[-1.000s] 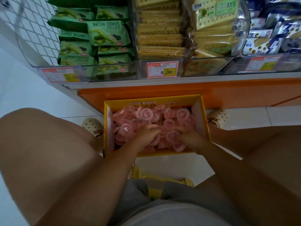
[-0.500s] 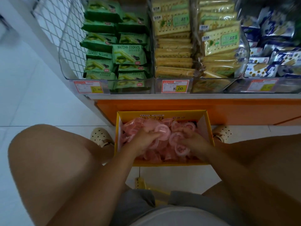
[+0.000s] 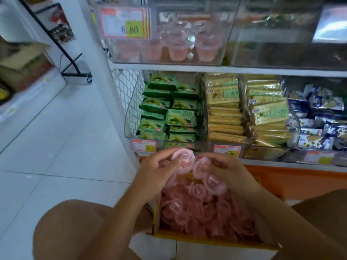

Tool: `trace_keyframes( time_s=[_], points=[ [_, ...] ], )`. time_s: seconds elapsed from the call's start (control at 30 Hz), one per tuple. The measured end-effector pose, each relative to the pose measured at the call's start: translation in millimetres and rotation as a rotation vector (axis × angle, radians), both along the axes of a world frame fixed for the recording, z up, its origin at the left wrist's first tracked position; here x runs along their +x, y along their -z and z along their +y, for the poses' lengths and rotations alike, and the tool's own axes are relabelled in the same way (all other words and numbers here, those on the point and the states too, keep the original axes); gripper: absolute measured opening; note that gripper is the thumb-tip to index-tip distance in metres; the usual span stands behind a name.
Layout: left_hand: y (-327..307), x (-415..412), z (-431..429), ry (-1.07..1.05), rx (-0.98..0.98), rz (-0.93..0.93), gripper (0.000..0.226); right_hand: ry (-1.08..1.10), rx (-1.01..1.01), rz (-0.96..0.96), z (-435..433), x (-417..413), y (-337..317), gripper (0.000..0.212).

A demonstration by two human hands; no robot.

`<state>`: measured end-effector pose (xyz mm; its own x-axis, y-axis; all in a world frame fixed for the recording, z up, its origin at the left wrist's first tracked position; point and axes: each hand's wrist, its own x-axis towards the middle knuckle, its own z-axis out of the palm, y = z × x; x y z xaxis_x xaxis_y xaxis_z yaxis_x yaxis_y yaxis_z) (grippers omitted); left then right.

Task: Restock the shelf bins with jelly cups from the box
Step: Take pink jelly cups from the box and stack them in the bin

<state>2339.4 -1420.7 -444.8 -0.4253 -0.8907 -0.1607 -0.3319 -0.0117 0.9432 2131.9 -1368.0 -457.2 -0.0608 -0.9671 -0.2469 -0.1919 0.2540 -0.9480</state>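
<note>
while both hands hang above the box [image 3: 206, 239] with cups in them, the weak point looks to be the grip itself: the left hand [image 3: 159, 170] has its fingers curled round a single pink jelly cup [image 3: 183, 160], but the right hand [image 3: 228, 168] pinches a loose cluster of cups [image 3: 208, 178] by their edges, how many i cannot tell through the blur, and the lowest one dangles close over the heap of cups [image 3: 197, 212] filling the box. a pinch like that, i judge, could let one slide out on the way up; over the box it would only drop back into the heap, but past the box's far rim it would land on the tiled floor [image 3: 56, 147] and might roll under the shelving or split its film lid. the target seems to be the clear upper bin [image 3: 224, 34], well above the hands, where a few pink cups [image 3: 177, 50] stand behind its front wall, below the price tag [image 3: 124, 22]. that tall wall has to be cleared, so a low reach could knock cups against it and scatter them. between hands and upper bin sits the matcha cookie bin [image 3: 169, 113]; a cup let go early could fall in there and be mis-shelved. cups tipped in carelessly may also end up on their sides rather than upright.
</note>
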Motion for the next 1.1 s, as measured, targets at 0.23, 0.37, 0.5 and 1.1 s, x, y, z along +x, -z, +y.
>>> trace_keyframes(
  time_s=[0.23, 0.37, 0.5, 1.1],
  points=[
    [-126, 28, -13, -0.186, -0.377, 0.064, 0.033, -0.134, -0.338, 0.218, -30, 16, -147, 0.035],
    [-184, 44, -31, -0.266, -0.542, 0.123, 0.034, -0.112, -0.593, 0.283, -57, 23, -236, 0.019],
    [-208, 53, -66, -0.337, -0.653, 0.109, 0.031, -0.081, -0.724, 0.456, -122, 29, -299, 0.019],
    [-209, 65, -132, -0.324, -0.763, -0.101, 0.032, -0.351, 0.033, 1.038, -396, 70, -269, 0.035]
  ],
)
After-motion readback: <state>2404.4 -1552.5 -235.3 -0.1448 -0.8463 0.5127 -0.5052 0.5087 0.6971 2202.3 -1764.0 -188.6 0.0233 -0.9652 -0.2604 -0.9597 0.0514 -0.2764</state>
